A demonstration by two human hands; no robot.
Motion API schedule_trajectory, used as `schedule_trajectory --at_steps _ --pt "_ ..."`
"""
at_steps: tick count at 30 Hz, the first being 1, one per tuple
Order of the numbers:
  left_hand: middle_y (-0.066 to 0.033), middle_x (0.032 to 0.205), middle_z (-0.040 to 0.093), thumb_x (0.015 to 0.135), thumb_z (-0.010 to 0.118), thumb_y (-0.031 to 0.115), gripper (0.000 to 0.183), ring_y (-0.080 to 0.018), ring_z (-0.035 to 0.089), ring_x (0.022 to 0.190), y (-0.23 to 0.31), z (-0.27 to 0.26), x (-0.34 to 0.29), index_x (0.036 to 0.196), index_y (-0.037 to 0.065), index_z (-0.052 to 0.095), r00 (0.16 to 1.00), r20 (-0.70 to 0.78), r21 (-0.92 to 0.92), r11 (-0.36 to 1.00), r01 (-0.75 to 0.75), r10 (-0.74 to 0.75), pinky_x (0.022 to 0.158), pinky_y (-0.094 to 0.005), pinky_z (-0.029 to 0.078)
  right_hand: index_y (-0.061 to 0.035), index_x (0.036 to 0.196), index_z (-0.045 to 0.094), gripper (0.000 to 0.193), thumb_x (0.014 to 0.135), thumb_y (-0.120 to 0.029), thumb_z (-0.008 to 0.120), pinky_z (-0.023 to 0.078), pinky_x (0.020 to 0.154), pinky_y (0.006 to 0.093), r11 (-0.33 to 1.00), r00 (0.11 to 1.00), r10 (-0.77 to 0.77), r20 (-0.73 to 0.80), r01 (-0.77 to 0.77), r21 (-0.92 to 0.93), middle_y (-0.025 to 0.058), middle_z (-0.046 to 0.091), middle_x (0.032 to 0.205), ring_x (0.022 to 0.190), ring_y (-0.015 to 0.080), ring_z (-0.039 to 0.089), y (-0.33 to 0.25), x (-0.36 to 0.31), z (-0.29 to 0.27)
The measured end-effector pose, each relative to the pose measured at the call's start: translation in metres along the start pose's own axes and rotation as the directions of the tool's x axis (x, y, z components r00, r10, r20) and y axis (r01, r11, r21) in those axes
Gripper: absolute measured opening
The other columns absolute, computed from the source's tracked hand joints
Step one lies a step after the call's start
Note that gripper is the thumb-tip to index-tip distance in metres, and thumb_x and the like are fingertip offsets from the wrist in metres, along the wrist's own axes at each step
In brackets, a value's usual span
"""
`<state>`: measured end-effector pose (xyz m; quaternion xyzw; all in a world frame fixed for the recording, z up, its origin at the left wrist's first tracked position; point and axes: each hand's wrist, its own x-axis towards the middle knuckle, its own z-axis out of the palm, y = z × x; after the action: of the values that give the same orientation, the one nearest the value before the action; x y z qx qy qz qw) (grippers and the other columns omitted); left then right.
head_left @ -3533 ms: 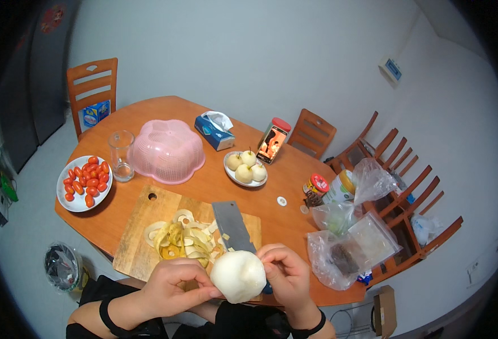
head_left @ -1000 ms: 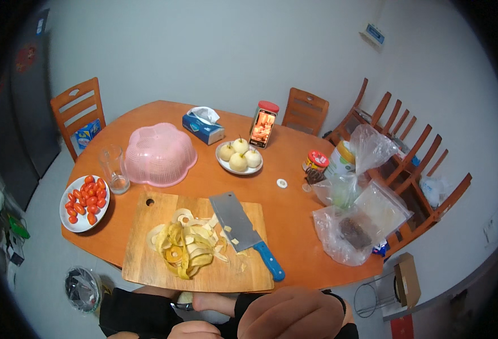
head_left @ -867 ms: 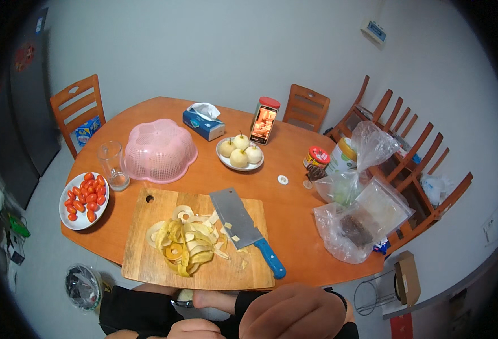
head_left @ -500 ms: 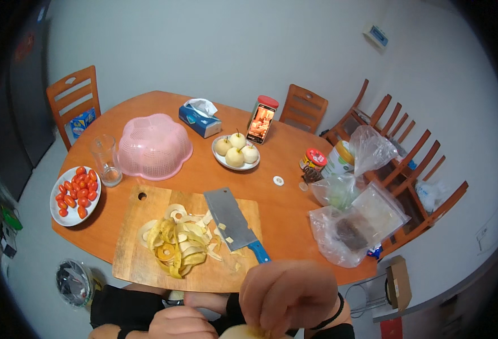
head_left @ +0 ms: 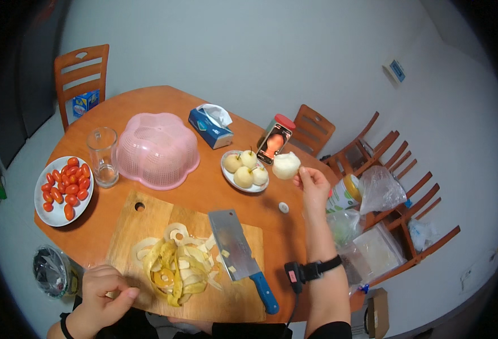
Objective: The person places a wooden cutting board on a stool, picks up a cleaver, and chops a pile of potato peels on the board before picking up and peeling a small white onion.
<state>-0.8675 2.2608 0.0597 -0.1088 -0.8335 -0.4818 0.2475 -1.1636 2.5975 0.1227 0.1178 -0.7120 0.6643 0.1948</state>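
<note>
Step I log: peeled pear (head_left: pixel 287 166) held aloft, just right of frame centre, pinched by the right hand (head_left: pixel 314 186). Left hand (head_left: pixel 102 296): lower left, loosely curled, seemingly empty. Next move, I judge, calls for steady fingertips.

On my feed, the right forearm (head_left: pixel 322 299) wears a black strap (head_left: pixel 330 264) with a boxy black module (head_left: pixel 295 273), a small pinkish-red mark (head_left: pixel 292 277) on its face. A thin dark cable (head_left: pixel 295 302) runs down from the module. Higher up that arm I make out the edge of a black sleeve (head_left: pixel 332 330). Beside the bare left hand (head_left: pixel 105 294) I see a slim black wristband (head_left: pixel 64 326), and black clothing (head_left: pixel 243 331) lower in view.
</note>
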Motion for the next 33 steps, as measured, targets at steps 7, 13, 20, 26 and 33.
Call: schedule_trajectory --at_steps 7,13,20,26,33 --pt "-0.0071 0.054 0.053 0.078 0.061 0.020 0.030 -0.0204 0.052 0.051 -0.034 -0.004 -0.001 0.054 0.004 0.052 0.988 -0.094 -0.064 0.991 0.116 -0.122 0.048 -0.0302 0.038 0.0013 0.074 0.062 0.018 0.085 -0.013 0.063 0.044 0.048 0.0213 0.962 0.983 0.007 -0.184 -0.056 -0.266 0.0040 0.061 0.064 0.053 0.0084 0.056 0.083 0.054 0.045" --pt "-0.0059 0.054 0.054 0.080 0.061 0.027 0.035 -0.0189 0.052 0.050 -0.041 -0.014 -0.015 0.054 0.005 0.053 0.960 -0.207 -0.048 0.982 0.182 -0.188 0.047 -0.0289 0.037 0.0011 0.075 0.063 0.018 0.083 -0.015 0.064 0.044 0.049 0.0239 0.928 0.986 0.002 -0.164 -0.063 -0.368 0.0038 0.061 0.060 0.051 0.0089 0.055 0.130 0.069 0.068" --pt "-0.0055 0.054 0.055 0.081 0.061 0.028 0.035 -0.0184 0.052 0.050 -0.045 -0.007 -0.007 0.055 0.005 0.054 0.975 -0.163 -0.090 0.986 0.139 -0.152 0.047 -0.0286 0.037 0.0021 0.097 0.062 0.031 0.077 -0.021 0.068 0.049 0.071 0.0313 0.777 0.995 -0.003 -0.096 -0.058 -0.627 0.0089 0.065 0.083 0.079 0.0176 0.062 0.125 0.060 0.043" --pt "-0.0058 0.055 0.053 0.075 0.065 0.023 0.027 -0.0212 0.052 0.051 -0.031 -0.007 -0.014 0.057 0.006 0.055 0.990 -0.129 -0.085 0.995 0.048 -0.059 0.049 -0.0305 0.038 -0.0017 0.111 0.056 0.040 0.078 -0.022 0.067 0.048 0.079 0.0338 0.806 0.998 -0.046 -0.052 0.007 -0.592 0.0133 0.063 0.099 0.087 0.0246 0.062 0.085 0.059 -0.001" --pt "-0.0052 0.071 0.057 0.072 0.070 0.028 0.025 -0.0225 0.054 0.058 0.042 -0.032 0.019 0.085 0.007 0.064 0.928 -0.097 0.166 0.925 -0.342 0.361 0.052 -0.0313 0.039 -0.0035 0.091 0.064 0.016 0.083 -0.017 0.062 0.047 0.054 0.0297 0.609 0.880 -0.236 0.413 0.465 -0.643 0.0094 0.063 0.075 0.059 0.0189 0.061 -0.104 -0.063 0.016"
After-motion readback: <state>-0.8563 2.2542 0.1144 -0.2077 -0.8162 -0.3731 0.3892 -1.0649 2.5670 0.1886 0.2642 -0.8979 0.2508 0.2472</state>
